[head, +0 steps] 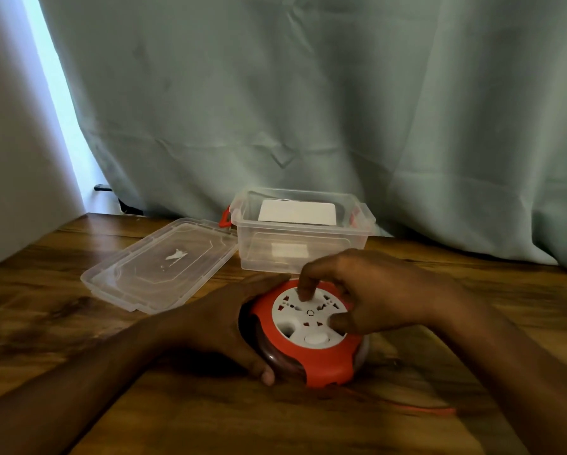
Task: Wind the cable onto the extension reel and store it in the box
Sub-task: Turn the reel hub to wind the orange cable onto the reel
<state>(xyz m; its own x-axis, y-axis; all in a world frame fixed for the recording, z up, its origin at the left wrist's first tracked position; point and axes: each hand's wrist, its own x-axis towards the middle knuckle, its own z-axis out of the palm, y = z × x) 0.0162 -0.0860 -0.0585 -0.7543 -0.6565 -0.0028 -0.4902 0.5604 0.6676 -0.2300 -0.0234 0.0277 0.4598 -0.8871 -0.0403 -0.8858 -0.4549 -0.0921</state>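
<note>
Winding the cable [430, 411] onto the reel [311, 336], near-centre of the table [78, 323].
Left hand [223, 326] cups the reel's left side; right hand [367, 290] presses curled fingertips on its white face (a slip could stall the winding), while loose cable at near right may snag; the box [303, 254] waits open just beyond.
</note>
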